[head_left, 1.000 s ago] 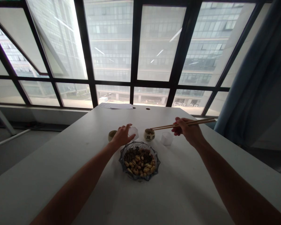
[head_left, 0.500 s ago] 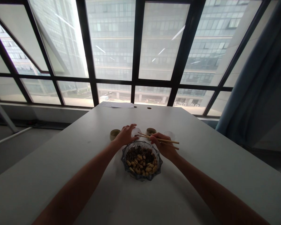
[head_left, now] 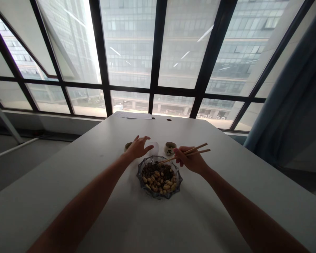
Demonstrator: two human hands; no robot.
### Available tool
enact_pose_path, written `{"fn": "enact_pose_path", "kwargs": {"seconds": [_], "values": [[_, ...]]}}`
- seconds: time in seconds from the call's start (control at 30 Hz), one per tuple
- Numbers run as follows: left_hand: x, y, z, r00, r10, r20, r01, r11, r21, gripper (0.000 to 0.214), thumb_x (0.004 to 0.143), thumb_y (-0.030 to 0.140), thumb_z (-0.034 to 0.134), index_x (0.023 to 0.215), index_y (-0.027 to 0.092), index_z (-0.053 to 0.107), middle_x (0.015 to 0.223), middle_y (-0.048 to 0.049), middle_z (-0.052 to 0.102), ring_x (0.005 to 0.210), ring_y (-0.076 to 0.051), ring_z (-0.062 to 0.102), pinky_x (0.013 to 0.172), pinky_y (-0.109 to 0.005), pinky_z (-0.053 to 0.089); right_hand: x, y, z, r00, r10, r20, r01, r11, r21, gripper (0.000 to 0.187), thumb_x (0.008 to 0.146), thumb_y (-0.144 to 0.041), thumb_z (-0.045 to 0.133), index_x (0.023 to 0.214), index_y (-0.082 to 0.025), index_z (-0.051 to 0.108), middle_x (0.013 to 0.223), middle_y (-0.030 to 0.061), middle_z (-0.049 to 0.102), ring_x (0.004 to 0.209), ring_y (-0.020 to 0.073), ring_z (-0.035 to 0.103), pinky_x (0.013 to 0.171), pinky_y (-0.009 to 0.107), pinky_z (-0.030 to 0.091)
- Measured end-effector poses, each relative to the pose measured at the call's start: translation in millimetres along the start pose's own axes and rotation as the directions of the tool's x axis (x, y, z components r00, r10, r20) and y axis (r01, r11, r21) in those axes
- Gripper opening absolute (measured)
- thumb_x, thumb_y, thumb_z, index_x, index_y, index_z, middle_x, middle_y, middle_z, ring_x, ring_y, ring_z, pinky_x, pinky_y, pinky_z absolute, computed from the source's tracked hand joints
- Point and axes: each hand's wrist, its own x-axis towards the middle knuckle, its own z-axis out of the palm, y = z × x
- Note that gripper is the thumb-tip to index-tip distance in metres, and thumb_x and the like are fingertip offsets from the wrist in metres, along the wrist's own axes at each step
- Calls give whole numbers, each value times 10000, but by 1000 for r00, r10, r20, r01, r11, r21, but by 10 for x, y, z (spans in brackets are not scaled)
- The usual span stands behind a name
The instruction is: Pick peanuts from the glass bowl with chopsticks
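A scalloped glass bowl [head_left: 159, 192] of peanuts and dark seeds sits on the white table [head_left: 226, 196]. My right hand [head_left: 191, 161] grips a pair of wooden chopsticks [head_left: 197, 150], their tips lowered over the bowl's far rim. My left hand [head_left: 137, 147] curls around a small clear plastic cup [head_left: 155, 148] just behind the bowl. A small ceramic cup [head_left: 170, 148] with dark markings stands between my hands. Another small ceramic cup [head_left: 127, 145] is mostly hidden behind my left hand.
A sheet of paper [head_left: 133, 115] lies at the table's far edge, near a round cable hole [head_left: 169, 119]. Large dark-framed windows fill the background. A blue-grey curtain [head_left: 292, 95] hangs on the right.
My right hand came in from the right with the chopsticks and lowered their tips to the bowl. My left hand stayed at the clear cup. The view shifted slightly.
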Motion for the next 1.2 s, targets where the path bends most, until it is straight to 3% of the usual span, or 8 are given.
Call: {"fn": "enact_pose_path", "kwargs": {"seconds": [0.1,0.23,0.37,0.57,0.77,0.93,1.2], "values": [[-80,-97,-147,997,-55,-61,57,998,33,443,906,506,549,1209,184,578,1224,-122,674,1199,-290,602,1176,-537,263,-6,54,67,999,-9,45,8,1000,19,493,818,-638,632,644,-177,638,500,21,642,386,123,582,351,202,442],[-306,-275,-212,966,-203,-160,205,979,-2,509,884,554,553,1231,182,572,1270,-142,639,1227,-317,566,1099,-514,381,0,101,82,998,37,-49,-33,996,83,527,796,-676,629,646,-171,640,474,22,632,347,119,560,320,199,419],[-570,-440,-93,909,-369,-192,347,927,-140,670,834,610,590,1311,150,494,1349,-190,571,1254,-325,543,1051,-488,437,-24,187,62,977,151,-154,-118,972,204,580,722,-736,652,616,-166,633,436,30,619,298,116,519,291,207,393],[-720,-561,76,870,-469,-149,418,864,-280,869,696,631,728,1350,143,431,1231,-200,642,1099,-314,646,948,-478,509,-212,415,93,924,256,-284,-127,906,404,555,675,-715,716,615,-169,632,457,36,630,325,117,527,319,219,415],[-716,-527,24,874,-451,-180,379,866,-328,762,633,542,788,1246,181,516,1103,-122,694,1015,-290,680,891,-424,544,-335,623,149,845,473,-249,-230,742,629,525,561,-647,829,616,-166,627,424,19,592,345,108,505,309,200,386],[-739,-492,-1,903,-318,-290,239,930,-277,721,602,324,803,1244,191,502,1241,-119,634,1146,-295,615,1004,-450,493,-333,631,171,801,573,-173,-297,632,716,489,580,-597,848,608,-164,623,424,5,576,347,80,469,323,186,390],[-745,-431,-16,918,-144,-369,59,971,-233,647,675,235,741,1263,200,471,1351,-123,573,1264,-278,544,1091,-446,435,-335,704,150,795,580,-177,-296,626,721,418,698,-537,795,631,-174,598,449,20,596,353,99,491,321,204,403]]}}
